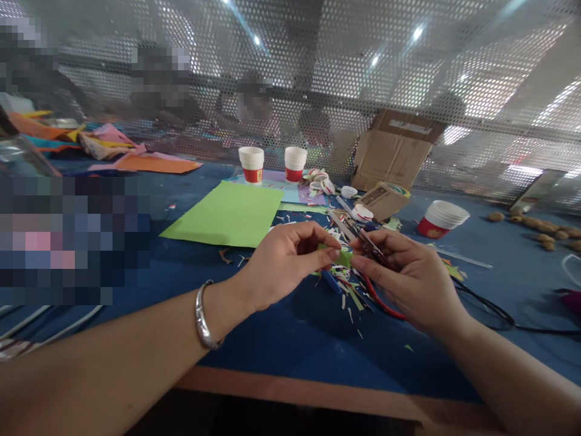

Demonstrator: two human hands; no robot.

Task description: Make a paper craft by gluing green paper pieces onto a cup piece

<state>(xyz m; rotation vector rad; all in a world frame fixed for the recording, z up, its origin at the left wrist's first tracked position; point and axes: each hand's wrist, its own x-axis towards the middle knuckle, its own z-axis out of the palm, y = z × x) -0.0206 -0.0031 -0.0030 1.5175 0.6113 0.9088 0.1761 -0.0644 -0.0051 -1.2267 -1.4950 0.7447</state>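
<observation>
My left hand [290, 257] pinches a small green paper piece [341, 257] between thumb and fingers. My right hand [402, 275] grips the same green piece at its other end and also holds scissors [358, 233] with red and black handles, blades pointing away toward the far side. Both hands meet above a heap of paper scraps [347, 290] on the blue table [272, 327]. A silver bangle [204, 318] sits on my left wrist.
A green paper sheet [227, 215] lies beyond my left hand. Two red-and-white paper cup stacks [251, 164] stand at the back, another lies tipped at right [442, 219]. A cardboard box [393, 148], cut cup rings, coloured papers at far left, black cable at right.
</observation>
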